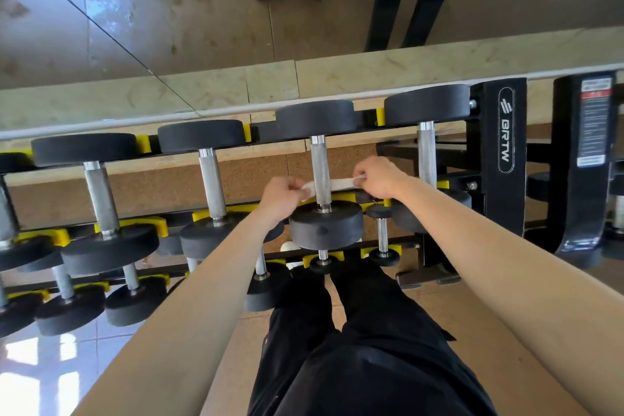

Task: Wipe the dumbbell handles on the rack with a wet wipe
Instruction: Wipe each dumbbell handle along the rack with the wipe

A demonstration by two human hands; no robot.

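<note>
While my left hand [283, 196] and right hand [379, 178] pinch the wet wipe [341, 184], I should keep it tight on the handle [320, 164] and rub along it.

Leftmost dumbbell [23, 252] half off the left edge; illegibly small print on the warning label [595, 121].

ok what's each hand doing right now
left hand: pinching one end of the wipe
right hand: pinching the other end
</note>
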